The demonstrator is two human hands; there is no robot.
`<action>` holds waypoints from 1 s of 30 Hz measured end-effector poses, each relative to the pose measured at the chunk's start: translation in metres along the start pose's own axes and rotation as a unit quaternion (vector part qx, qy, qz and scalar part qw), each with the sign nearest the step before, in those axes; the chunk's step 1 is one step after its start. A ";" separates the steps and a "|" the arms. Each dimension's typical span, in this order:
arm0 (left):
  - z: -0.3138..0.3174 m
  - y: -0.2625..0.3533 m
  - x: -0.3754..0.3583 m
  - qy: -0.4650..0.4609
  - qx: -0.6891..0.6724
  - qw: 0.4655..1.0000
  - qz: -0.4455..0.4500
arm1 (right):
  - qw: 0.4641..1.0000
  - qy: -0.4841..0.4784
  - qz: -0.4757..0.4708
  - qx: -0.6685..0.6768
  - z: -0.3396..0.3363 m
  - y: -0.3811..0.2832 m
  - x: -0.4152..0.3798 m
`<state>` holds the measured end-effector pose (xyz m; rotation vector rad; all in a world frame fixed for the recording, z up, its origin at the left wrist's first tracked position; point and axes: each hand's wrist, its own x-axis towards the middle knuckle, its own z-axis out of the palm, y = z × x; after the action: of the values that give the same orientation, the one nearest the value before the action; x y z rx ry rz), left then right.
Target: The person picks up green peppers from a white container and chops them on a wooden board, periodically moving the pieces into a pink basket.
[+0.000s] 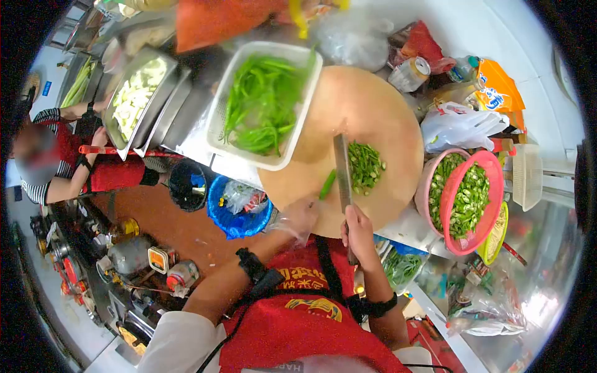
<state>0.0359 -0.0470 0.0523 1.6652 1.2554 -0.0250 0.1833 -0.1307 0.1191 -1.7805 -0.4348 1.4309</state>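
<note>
My right hand (359, 233) is closed around the handle of a cleaver (343, 174), whose blade stands on a round wooden chopping board (392, 118). Right of the blade lies a heap of chopped green peppers (365, 169). A short uncut length of green pepper (328, 184) rests just left of the blade. My left hand (303, 214) is beside that piece at the board's lower left, smeared by motion, with what looks like a clear plastic glove on it; its fingers cannot be made out. A white plastic basket (214, 133) of long green peppers (264, 93) overlaps the board's upper left.
Pink baskets (501, 214) with cut peppers stand at the right, beside a white plastic bag (457, 124) and a can (410, 73). Metal trays (163, 112) sit at the left. Below them are a blue-lined bin (233, 231) and a co-worker (118, 177).
</note>
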 end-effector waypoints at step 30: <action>-0.018 0.030 0.018 0.017 -0.025 0.999 0.034 | 1.000 -0.001 0.005 -0.024 0.003 0.007 0.002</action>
<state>0.0567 -0.0205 0.0719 1.6703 1.2145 0.0769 0.1792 -0.1330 0.1125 -1.8218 -0.4655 1.4390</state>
